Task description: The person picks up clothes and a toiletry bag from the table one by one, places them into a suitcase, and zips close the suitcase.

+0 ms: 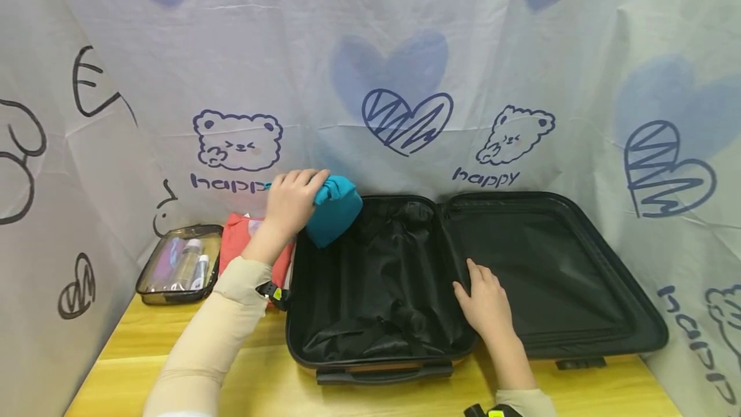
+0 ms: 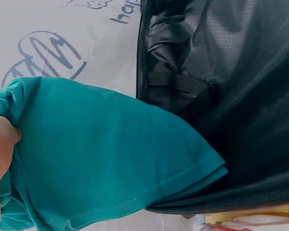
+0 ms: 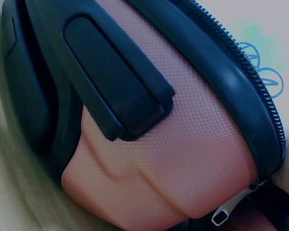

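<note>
My left hand grips a bunched part of a teal cloth garment over the back left corner of the open suitcase. In the left wrist view the garment hangs from the fingers as a folded flap, its hemmed end overlapping the black lining. What kind of garment it is cannot be seen. My right hand rests with extended fingers at the edge between the suitcase's two halves. The right wrist view catches the suitcase's pinkish outer shell, black handle and toothed zipper edge.
Left of the suitcase lie a red folded cloth and a clear zip pouch with bottles and a tube inside. The suitcase lid lies flat to the right on the yellow wooden table. A printed curtain hangs close behind.
</note>
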A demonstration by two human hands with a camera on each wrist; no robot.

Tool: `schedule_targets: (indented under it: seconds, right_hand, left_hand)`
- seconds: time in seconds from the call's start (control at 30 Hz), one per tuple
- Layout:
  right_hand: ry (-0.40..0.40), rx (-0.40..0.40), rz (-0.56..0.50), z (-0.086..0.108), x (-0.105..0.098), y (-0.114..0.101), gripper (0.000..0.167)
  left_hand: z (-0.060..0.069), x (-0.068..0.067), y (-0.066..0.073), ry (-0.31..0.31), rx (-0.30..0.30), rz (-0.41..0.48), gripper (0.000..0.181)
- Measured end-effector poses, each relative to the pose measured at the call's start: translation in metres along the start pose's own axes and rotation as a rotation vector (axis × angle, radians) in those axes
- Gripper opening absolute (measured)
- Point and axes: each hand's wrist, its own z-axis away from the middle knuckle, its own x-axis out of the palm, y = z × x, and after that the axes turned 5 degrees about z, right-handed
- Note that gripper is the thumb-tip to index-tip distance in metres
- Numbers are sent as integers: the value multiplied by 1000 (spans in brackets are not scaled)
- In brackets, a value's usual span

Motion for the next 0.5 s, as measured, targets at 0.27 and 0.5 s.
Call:
schedule_targets:
  seconds: [0.27,0.5]
  right_hand:
    - [0,5,3,1,-2,-1,65]
    - [-12,6,4,1,-2,-2,65]
  left_hand:
    - [9,0,15,-37,88,-21,34]
    - [23,-1,36,-102,147,-36,25]
